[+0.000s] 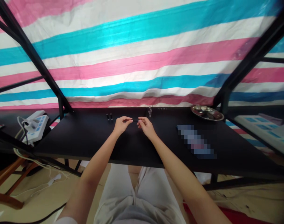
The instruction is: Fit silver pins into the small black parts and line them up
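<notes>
My left hand (122,124) and my right hand (146,127) face each other above the far half of the black table (86,137). Fingertips of both are pinched on the two ends of a small, thin dark rod (135,120); its exact kind is too small to make out. Left of my left hand stand two short dark pieces with light ends (109,117). Just beyond my right hand is a little cluster of small silvery parts (150,112). A row of several tiny pieces (162,109) lies along the back edge.
A round shiny metal dish (207,112) sits at the back right. Nearer me lies a pixelated bluish item (195,141). Black frame posts (45,73) rise at both sides, before a striped sheet (142,65). A white power strip (36,129) with cables is at left.
</notes>
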Action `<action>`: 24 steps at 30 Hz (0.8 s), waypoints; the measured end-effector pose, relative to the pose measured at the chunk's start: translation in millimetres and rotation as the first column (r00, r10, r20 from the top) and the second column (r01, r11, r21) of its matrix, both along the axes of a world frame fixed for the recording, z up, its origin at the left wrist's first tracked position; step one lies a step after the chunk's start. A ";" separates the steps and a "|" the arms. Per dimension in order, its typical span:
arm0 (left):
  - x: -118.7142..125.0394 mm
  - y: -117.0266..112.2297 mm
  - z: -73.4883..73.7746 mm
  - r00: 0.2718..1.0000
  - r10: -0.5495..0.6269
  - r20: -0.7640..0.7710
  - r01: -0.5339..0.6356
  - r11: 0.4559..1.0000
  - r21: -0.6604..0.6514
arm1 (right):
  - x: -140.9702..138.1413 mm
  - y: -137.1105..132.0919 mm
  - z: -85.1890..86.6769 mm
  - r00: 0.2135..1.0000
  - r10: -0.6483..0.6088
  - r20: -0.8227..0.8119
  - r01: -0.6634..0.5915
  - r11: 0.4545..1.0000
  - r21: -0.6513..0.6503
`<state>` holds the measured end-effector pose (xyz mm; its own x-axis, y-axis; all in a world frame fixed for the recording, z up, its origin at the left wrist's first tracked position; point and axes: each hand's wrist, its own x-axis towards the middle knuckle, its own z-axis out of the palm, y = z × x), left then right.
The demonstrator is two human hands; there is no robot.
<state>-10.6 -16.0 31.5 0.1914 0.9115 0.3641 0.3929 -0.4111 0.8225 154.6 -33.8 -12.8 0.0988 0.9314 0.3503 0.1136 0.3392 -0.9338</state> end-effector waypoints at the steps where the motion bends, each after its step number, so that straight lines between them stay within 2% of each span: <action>1: -3.0 4.9 11.3 0.993 -0.006 -0.117 0.014 0.998 0.066 | 0.4 -0.3 -0.3 0.999 -0.020 0.027 0.020 1.000 0.000; 3: -9.7 18.0 36.7 0.920 -0.040 -0.390 0.119 0.976 0.181 | 1.5 -2.1 -0.4 0.992 -0.058 0.114 0.057 0.998 0.014; 5: -16.0 33.7 60.7 0.770 -0.031 -0.637 0.221 0.950 0.220 | 2.5 -4.8 -0.2 0.972 -0.078 0.222 0.071 0.997 0.040; 7: -21.4 49.0 78.1 0.608 0.050 -0.792 0.217 0.950 0.227 | 3.2 -7.1 -0.2 0.947 -0.080 0.312 0.062 0.996 0.066; 9: -26.4 61.7 86.4 0.448 0.086 -0.890 0.194 0.962 0.191 | 3.8 -8.5 -0.3 0.929 -0.079 0.361 0.051 0.995 0.086; 11: -31.4 70.5 86.6 0.344 0.079 -0.936 0.139 0.981 0.134 | 4.7 -8.8 -0.2 0.922 -0.088 0.378 0.055 0.994 0.097; 13: -36.1 75.6 82.3 0.297 0.061 -0.953 0.057 0.995 0.081 | 6.4 -8.6 0.4 0.918 -0.106 0.383 0.072 0.992 0.101; 16: -41.2 79.1 75.9 0.272 0.044 -0.961 -0.040 0.999 0.034 | 9.1 -8.1 1.7 0.913 -0.133 0.385 0.099 0.989 0.107; 24: -43.3 85.6 72.9 0.257 0.037 -0.966 -0.043 0.999 0.027 | 10.2 -8.5 2.9 0.898 -0.151 0.414 0.113 0.987 0.114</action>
<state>-53.9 69.6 104.4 0.3611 0.9301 -0.0665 0.9129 -0.3672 -0.1784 164.8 -42.3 -9.9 0.0450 0.8849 0.4637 0.5380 0.3696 -0.7576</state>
